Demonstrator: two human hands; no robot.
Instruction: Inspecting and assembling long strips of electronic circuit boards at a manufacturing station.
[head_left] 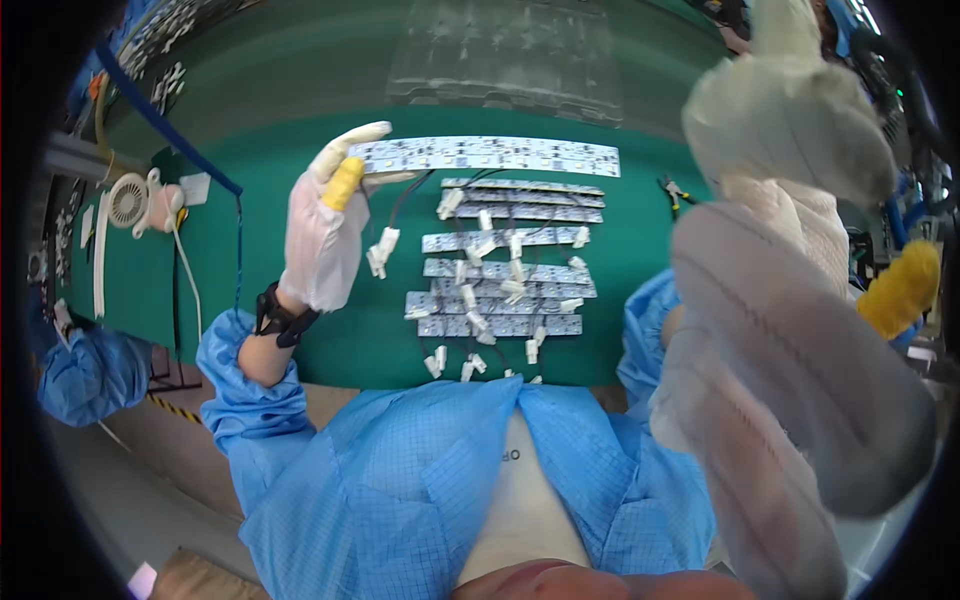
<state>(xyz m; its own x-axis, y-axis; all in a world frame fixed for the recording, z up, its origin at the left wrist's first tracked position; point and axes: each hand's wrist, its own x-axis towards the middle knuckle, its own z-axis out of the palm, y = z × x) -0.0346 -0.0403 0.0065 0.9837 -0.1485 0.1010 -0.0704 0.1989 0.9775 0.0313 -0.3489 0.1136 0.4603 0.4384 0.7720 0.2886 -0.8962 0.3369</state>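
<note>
My left hand [330, 225], in a white glove with a yellow thumb cover, pinches the left end of a long white LED circuit board [490, 154]. Black wires with white connectors [383, 250] hang from that end. Below it, several similar LED boards [505, 239] lie in rows on the green mat, their wires and connectors trailing over them. My right hand [790, 260], also gloved, looms large and blurred close to the camera, with its fingers spread apart. A yellow cover [900, 288] shows on one digit. Nothing shows in its grasp, and it hides the right side of the bench.
Beyond the boards sits a clear plastic tray [505, 60]. Yellow-and-black pliers [675, 195] lie on the green mat [270, 170] to the right. At left are a small pink-and-white fan [150, 203] with a cable and a co-worker's blue sleeve [95, 375].
</note>
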